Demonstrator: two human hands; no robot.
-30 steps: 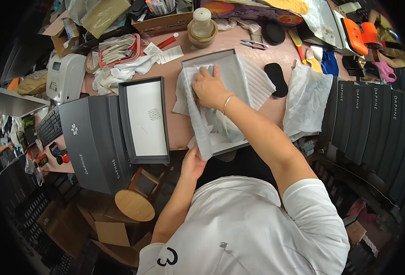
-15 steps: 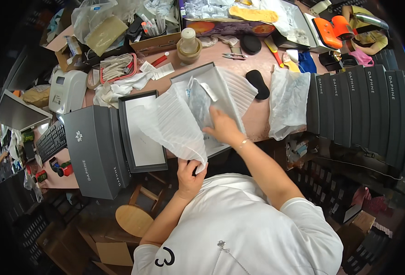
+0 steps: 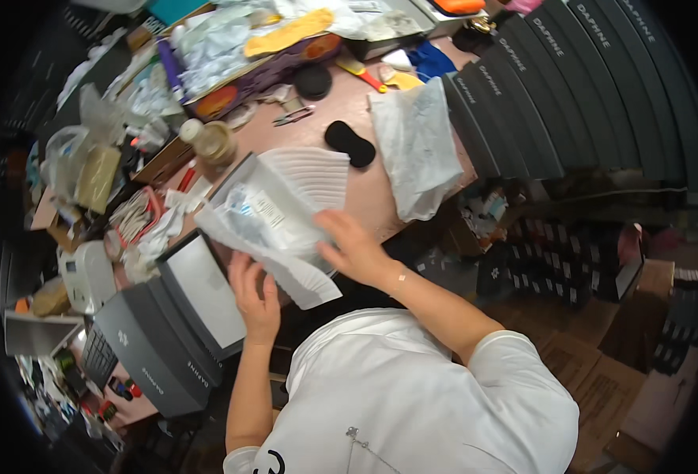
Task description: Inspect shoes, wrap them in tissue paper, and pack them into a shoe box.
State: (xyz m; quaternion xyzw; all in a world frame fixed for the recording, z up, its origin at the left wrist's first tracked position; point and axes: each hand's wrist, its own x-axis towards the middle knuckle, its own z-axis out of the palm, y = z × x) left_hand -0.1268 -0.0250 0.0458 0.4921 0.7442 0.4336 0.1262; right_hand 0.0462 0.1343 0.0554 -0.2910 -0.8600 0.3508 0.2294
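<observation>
A grey open shoe box (image 3: 233, 180) stands slantwise on the pink table in front of me. Inside it lies a clear plastic bag (image 3: 266, 209) with a white label, its contents hard to make out. White ribbed wrapping paper (image 3: 301, 280) hangs over the near side, and another ribbed flap (image 3: 311, 167) spreads over the far side. My left hand (image 3: 255, 299) is at the box's near left edge, fingers spread, against the paper. At the right side, my right hand (image 3: 357, 246) rests with fingers stretched out at the paper's edge, gripping nothing.
A grey lid with a white inside (image 3: 204, 286) and closed grey boxes (image 3: 155, 347) stand at left. A row of grey boxes (image 3: 515, 103) rises at right beside a white plastic bag (image 3: 416, 154). Behind are a black pad (image 3: 349, 144), thread snips (image 3: 293, 116) and a bottle (image 3: 213, 141).
My view has turned to the right. My left hand has let go of the paper's near corner and opened; the paper now lies lower across the box. My right hand has drawn back to the box's edge.
</observation>
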